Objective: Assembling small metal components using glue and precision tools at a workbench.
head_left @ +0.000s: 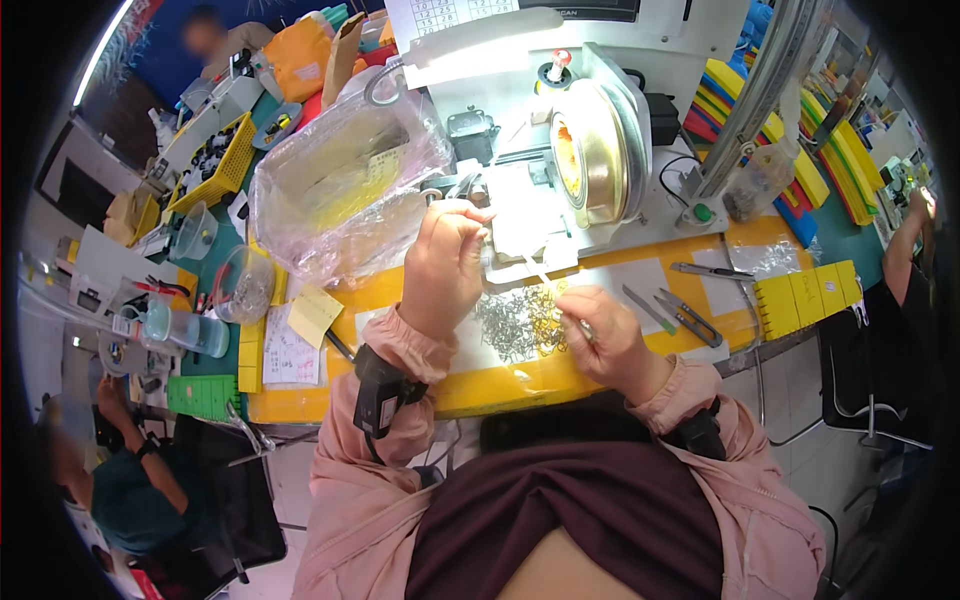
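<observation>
My left hand (440, 268) is closed in a pinch at the front of a white bench machine (520, 215); anything between its fingertips is too small to make out. My right hand (612, 342) pinches a thin pale stick (540, 274), whose far end points toward the machine's front edge. Between and below my hands, a pile of small metal pieces (508, 328), some dark and some gold-coloured, lies on white paper. A large pale reel (592, 150) is mounted upright on the machine's right side, and bright light falls on the work area.
Left of the machine stands a plastic-lined bin (345, 185). Tweezers (690, 318) and a craft knife (712, 271) lie to the right. A metal post (745, 125) rises behind them. A yellow note (314, 314) and a lidded blue cup (185, 330) are at left. Other people sit at both sides.
</observation>
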`<action>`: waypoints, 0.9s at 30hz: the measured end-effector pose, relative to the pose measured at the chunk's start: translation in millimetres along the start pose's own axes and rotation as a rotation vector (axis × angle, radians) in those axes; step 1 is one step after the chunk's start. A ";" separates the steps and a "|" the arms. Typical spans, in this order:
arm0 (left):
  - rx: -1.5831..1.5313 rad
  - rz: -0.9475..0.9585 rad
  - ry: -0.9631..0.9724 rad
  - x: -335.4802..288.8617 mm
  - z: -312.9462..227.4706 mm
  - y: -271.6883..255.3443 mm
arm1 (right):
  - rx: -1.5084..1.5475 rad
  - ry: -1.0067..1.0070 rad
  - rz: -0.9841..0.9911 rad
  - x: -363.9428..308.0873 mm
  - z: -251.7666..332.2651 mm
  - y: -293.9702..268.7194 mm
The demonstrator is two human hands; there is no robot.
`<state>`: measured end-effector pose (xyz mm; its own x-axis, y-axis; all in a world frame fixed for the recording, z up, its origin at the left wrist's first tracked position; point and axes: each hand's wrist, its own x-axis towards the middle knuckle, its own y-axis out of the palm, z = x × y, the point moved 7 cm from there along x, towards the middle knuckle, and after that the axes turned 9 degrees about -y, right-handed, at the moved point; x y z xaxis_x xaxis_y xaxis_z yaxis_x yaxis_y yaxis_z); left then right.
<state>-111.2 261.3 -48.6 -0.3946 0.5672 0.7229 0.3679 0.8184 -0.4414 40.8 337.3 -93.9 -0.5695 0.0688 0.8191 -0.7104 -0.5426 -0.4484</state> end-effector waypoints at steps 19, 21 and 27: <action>-0.321 -0.057 -0.138 12.0 -13.4 -25.6 | 0.141 -0.072 0.172 1.4 11.8 5.6; -0.518 -0.278 -0.160 25.6 -9.4 -43.2 | 0.124 -0.079 0.162 -1.0 10.6 7.2; 0.008 -0.241 -0.389 26.5 59.8 -63.8 | 0.114 -0.096 0.114 0.8 13.7 5.6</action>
<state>-195.5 229.7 -33.1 -0.7555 0.3512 0.5531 0.2206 0.9313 -0.2900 42.0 322.8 -90.8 -0.5978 -0.0761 0.7980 -0.5889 -0.6338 -0.5015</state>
